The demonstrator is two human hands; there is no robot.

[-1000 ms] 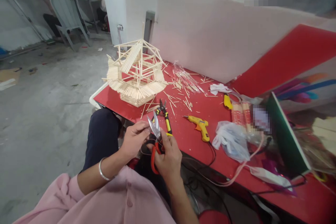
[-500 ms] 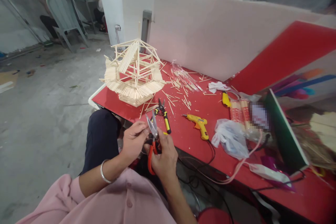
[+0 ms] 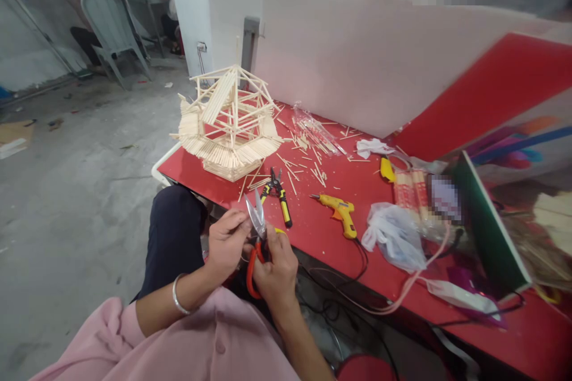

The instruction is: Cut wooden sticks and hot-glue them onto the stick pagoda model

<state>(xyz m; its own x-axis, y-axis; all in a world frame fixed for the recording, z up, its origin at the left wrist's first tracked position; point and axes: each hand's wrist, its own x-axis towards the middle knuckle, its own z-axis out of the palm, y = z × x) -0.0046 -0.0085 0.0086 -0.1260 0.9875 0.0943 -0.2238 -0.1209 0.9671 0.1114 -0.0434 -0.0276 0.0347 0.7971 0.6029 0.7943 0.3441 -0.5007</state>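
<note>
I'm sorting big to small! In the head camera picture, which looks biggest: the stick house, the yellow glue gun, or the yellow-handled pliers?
1. Stick house, by far the largest.
2. Yellow glue gun and yellow-handled pliers look about alike; too close to rank.

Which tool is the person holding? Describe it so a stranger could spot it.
Start at the red table and go to its near edge, below the stick model house. There the right hand holds red-handled snips, blades up beside the left hand. The yellow-handled pliers and yellow glue gun lie flat on the table instead.
</note>
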